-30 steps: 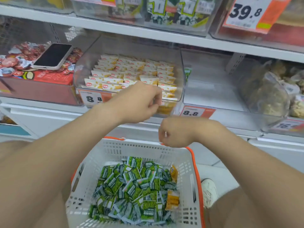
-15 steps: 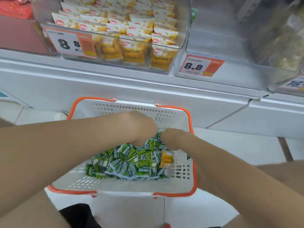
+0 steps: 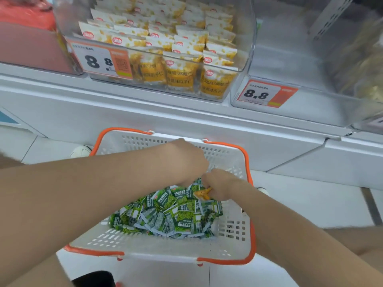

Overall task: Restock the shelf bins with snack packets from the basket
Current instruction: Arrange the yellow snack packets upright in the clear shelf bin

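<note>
Centre frame, the grip of the right hand (image 3: 220, 186) is closed on a crumpled orange-yellow packet (image 3: 204, 193), pinched at the top edge of a heap of green snack packets (image 3: 165, 214). The left hand (image 3: 190, 162) dips into the same heap just beside it. Its fingers are hidden, so whether that grip holds anything cannot be told.

Both hands work inside a white, orange-rimmed basket (image 3: 157, 252) in the lower half of the frame, below the shelf. In the upper centre, a clear shelf bin (image 3: 251, 27) holds upright rows of yellow crab roe flavour packets (image 3: 182, 38) behind an 8.8 price tag (image 3: 99, 61).

The pinched packet's colour suggests it belongs with those rows rather than with the green stock. Done well, the step means lifting it straight up so no green packets trail out. The crumpled wrapper should be held firmly but not crushed, then stood upright in a front row of the bin.
</note>
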### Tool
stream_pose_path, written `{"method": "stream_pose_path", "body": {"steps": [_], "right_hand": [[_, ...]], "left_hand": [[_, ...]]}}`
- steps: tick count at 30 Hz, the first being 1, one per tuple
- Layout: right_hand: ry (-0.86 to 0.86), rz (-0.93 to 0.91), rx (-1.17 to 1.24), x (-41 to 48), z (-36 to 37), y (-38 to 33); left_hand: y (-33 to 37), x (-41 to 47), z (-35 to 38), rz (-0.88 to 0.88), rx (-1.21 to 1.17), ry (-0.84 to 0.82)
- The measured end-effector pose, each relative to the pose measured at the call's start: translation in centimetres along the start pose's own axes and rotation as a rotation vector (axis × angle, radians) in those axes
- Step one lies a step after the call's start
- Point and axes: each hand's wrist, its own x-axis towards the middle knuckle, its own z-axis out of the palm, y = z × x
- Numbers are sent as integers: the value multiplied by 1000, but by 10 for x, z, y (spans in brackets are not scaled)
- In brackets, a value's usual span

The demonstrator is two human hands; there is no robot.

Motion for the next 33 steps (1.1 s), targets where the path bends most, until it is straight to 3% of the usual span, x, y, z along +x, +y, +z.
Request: {"method": "stream_pose_path", "body": {"steps": [5, 11, 16, 20, 23, 27, 29, 33], "right_hand": [[222, -12, 254, -15, -63, -9], [421, -131, 283, -46, -146, -42], [628, -227, 394, -87, -213, -65], [807, -169, 709, -107, -259, -73], [839, -155, 1119, -114, -278, -69], [835, -174, 1523, -116, -282, -63], [809, -174, 1509, -115, -285, -62], [726, -251, 1275, -123, -290, -56]], "left_hand": [[-24, -16, -22, -103, -197, 75], [-75, -57, -44, -210, -289, 241], [-111, -90, -57, -365, -506, 643], [-126, -97, -63, -479, -650, 994], [-130, -101, -71, -521, -925, 1081], [-128, -101, -81, -339, -1601, 1093], [-127, -102, -83, -321, -1679, 1119], [-133, -103, -82, -369, -1544, 1114]]}}
